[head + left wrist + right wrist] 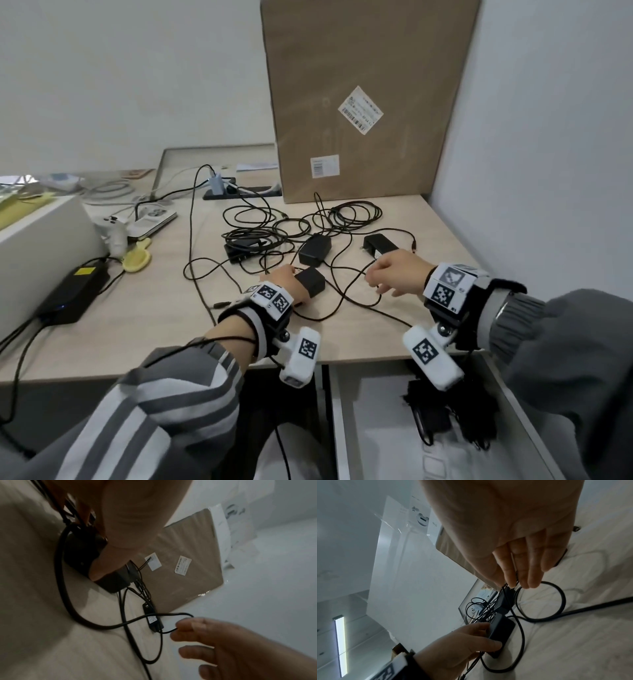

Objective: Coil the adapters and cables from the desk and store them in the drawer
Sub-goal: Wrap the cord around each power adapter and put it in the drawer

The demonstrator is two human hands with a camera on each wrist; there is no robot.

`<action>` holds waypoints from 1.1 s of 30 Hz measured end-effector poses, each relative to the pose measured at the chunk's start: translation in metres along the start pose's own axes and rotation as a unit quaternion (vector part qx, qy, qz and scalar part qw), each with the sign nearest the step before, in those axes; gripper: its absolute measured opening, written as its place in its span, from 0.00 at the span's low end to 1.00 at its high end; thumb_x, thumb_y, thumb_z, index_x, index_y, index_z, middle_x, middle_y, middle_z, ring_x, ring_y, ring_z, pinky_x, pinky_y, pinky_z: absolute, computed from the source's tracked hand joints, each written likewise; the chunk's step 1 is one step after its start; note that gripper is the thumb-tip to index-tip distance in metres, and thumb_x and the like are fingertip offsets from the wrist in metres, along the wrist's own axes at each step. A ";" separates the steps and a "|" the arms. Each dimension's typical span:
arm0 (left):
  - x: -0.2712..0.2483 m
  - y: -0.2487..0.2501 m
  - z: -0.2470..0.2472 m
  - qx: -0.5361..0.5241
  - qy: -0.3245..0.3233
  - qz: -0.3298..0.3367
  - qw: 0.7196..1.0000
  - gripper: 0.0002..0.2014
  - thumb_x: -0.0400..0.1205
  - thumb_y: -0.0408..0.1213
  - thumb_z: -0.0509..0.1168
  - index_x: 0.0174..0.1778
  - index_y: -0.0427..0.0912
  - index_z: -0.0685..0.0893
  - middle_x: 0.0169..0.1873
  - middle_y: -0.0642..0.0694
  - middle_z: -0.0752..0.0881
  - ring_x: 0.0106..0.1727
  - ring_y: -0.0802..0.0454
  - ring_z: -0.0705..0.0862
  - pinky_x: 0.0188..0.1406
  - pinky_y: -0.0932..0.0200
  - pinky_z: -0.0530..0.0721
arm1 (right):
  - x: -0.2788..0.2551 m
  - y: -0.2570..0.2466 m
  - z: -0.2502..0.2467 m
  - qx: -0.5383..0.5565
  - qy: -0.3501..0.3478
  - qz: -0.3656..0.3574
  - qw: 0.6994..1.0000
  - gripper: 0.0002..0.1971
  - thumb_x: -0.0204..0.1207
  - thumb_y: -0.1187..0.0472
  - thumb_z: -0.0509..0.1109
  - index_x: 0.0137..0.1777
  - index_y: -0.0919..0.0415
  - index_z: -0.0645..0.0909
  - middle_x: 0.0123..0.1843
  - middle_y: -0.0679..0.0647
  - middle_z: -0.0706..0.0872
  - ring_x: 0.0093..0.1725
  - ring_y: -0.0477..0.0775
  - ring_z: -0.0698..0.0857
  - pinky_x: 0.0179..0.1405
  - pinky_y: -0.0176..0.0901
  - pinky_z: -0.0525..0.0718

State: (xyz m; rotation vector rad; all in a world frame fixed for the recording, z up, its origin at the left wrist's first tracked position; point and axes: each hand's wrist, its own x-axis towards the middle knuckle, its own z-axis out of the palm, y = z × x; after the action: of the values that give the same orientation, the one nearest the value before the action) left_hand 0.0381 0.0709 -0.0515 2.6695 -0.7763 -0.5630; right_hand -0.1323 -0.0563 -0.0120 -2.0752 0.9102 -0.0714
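My left hand [286, 278] grips a small black adapter [311, 281] that lies on the desk near the front edge; the thumb presses its side [109, 563]. Its thin black cable [346, 301] loops across the desk to my right hand [378, 275], which pinches it between thumb and fingers [513, 577] a little above the surface. Behind them lie three more black adapters [315, 250] [381, 245] [239, 253] in a tangle of black cables [308, 219]. Below the desk edge the drawer [373, 442] stands open, with a black bundle [445, 411] inside it.
A tall cardboard box [363, 102] leans against the wall at the back. A power strip [239, 192] sits left of it. At the left are a white box [34, 246], a large black power brick [73, 294], a yellow item [137, 261] and a white controller [116, 234].
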 end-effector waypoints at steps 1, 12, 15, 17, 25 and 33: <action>0.003 0.000 -0.001 0.000 0.005 0.005 1.000 0.31 0.72 0.44 0.75 0.71 0.47 0.75 0.60 0.44 0.82 0.59 0.46 0.81 0.57 0.55 0.82 | 0.001 0.000 0.001 0.008 0.003 -0.005 1.000 0.10 0.77 0.60 0.68 0.53 0.66 0.84 0.50 0.55 0.88 0.43 0.48 0.86 0.40 0.39 0.81; -0.005 0.032 -0.085 -0.561 0.066 0.170 0.807 0.24 0.79 0.41 0.71 0.71 0.40 0.76 0.58 0.42 0.86 0.53 0.50 0.86 0.49 0.53 0.87 | 0.002 -0.041 -0.023 0.111 0.157 -0.181 0.964 0.03 0.77 0.61 0.70 0.48 0.57 0.84 0.46 0.54 0.90 0.45 0.51 0.87 0.44 0.40 0.83; -0.018 0.049 -0.114 -0.652 -0.007 0.204 0.730 0.23 0.83 0.39 0.66 0.72 0.34 0.73 0.57 0.39 0.86 0.55 0.44 0.86 0.51 0.51 0.88 | -0.002 -0.064 -0.029 0.089 0.098 -0.232 0.964 0.18 0.75 0.53 0.73 0.63 0.54 0.79 0.59 0.50 0.85 0.59 0.46 0.84 0.62 0.41 0.80; -0.028 0.057 -0.124 -0.670 -0.041 0.233 0.704 0.24 0.84 0.37 0.64 0.74 0.30 0.70 0.56 0.36 0.86 0.57 0.39 0.86 0.56 0.46 0.87 | -0.008 -0.076 -0.024 0.082 0.027 -0.242 0.966 0.26 0.75 0.50 0.73 0.71 0.54 0.73 0.65 0.49 0.82 0.65 0.46 0.81 0.68 0.42 0.77; -0.070 0.071 -0.131 -0.678 -0.065 0.307 0.665 0.23 0.86 0.34 0.59 0.75 0.26 0.67 0.57 0.34 0.80 0.58 0.40 0.81 0.66 0.41 0.79 | -0.022 -0.094 0.000 0.149 -0.005 -0.283 0.947 0.07 0.82 0.65 0.63 0.49 0.60 0.83 0.41 0.52 0.86 0.45 0.49 0.84 0.56 0.38 0.81; -0.082 0.072 -0.142 -0.683 0.121 0.275 0.666 0.23 0.83 0.33 0.65 0.74 0.38 0.69 0.52 0.39 0.85 0.53 0.45 0.88 0.59 0.46 0.86 | -0.043 -0.107 -0.066 0.009 0.149 -0.286 0.947 0.13 0.80 0.51 0.66 0.41 0.57 0.86 0.36 0.50 0.83 0.36 0.48 0.77 0.42 0.45 0.76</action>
State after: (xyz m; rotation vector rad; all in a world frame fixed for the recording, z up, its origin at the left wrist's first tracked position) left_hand 0.0064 0.0844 0.1245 0.9897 -0.6040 -0.3430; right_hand -0.1252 -0.0337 0.1184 -2.2864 0.4399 -0.7129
